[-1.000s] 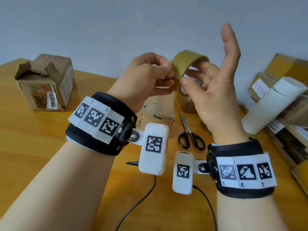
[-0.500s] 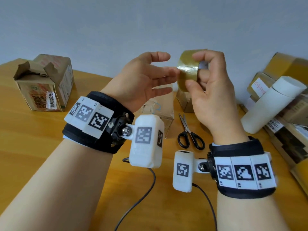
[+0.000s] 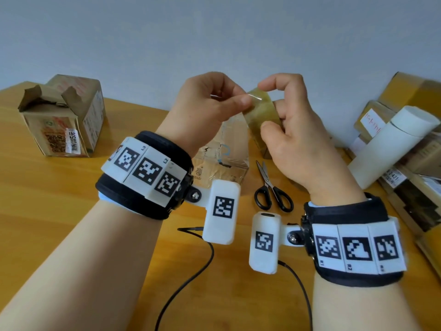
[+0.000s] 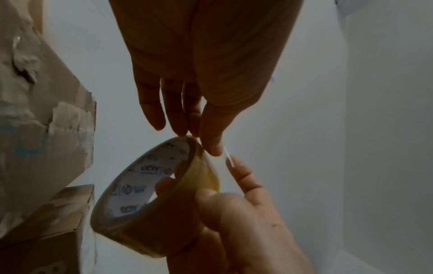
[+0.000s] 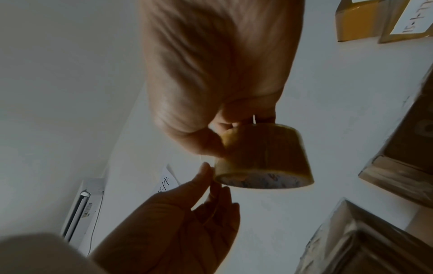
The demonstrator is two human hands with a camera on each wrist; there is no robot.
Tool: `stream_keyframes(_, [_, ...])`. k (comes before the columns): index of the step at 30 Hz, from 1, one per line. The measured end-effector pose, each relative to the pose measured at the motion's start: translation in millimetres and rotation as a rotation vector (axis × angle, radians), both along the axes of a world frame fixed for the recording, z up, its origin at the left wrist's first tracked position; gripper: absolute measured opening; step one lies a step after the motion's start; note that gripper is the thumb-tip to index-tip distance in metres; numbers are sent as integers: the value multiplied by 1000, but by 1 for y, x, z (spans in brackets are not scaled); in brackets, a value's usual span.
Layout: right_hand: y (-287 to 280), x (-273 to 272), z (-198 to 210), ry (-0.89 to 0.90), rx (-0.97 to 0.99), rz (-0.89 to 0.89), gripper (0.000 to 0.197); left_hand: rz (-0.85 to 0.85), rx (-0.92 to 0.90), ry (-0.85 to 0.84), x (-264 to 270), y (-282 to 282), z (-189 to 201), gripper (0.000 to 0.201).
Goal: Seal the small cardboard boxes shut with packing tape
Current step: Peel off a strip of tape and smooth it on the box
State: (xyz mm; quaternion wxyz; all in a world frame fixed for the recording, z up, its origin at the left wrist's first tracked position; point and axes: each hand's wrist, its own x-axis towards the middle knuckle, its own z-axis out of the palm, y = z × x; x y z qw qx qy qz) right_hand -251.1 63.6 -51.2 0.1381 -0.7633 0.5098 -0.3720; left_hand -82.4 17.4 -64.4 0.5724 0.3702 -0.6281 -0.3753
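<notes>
R hand [image 3: 293,130] gripped tape roll [image 3: 261,111], lowered since 0.5 s ago; L hand [image 3: 207,103], open then, now pinched tape end — peel started, boxes w/o tape yet

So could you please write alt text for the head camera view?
Two hands work a yellowish roll of packing tape above a wooden table: the right hand grips it, the left hand pinches at its edge. Black-handled scissors lie below.
</notes>
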Motion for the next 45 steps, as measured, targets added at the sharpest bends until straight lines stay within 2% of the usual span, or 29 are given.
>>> stream_keyframes(4, [5, 5, 2, -66, -17, 19, 62, -16, 2, 53, -4, 3, 3, 12])
stream_keyframes(8, [9, 6, 5, -35, 11, 50, 95, -49, 22, 153, -7, 10, 8, 11])
stream_keyframes(10, [10, 9, 4, 5, 21, 46, 104, -42, 33, 160, -5, 11, 12, 12])
stream_keyframes(12, [9, 9, 3, 23, 7, 31, 100, -22, 54, 111, 1, 10, 14, 13])
stream_keyframes(15, [9, 6, 3, -7, -24, 10, 90, 113, 30, -16, 14, 7, 15, 18])
stream_keyframes(19, [9, 9, 3, 13, -15, -4, 78, 228, 16, -10, 24, 3, 17, 18])
stream_keyframes(24, [9, 9, 4, 28, 27, -3, 59, 91, 170, 108, 22, 0, 12, 15])
stream_keyframes(28, [8, 8, 3, 63, 31, 0, 35, 92, 151, 71, 21, 0, 11, 14])
stream_keyframes(33, [6, 7, 0, 53, 23, 8, 39, 62, 77, -60, 20, 4, 12, 13])
stream_keyframes(36, [8, 6, 2, 78, 2, 4, 39, 4, 125, -10, 21, 5, 13, 12])
stream_keyframes(39, [9, 6, 5, 139, -25, -8, 40, -24, 178, 38, 19, 6, 12, 23])
stream_keyframes(42, [9, 6, 7, 182, -20, -16, 42, 23, 203, 63, 17, 6, 11, 27])
stream_keyframes(45, [9, 8, 4, 212, -15, -35, 55, 134, 146, 31, 18, 3, 11, 27])
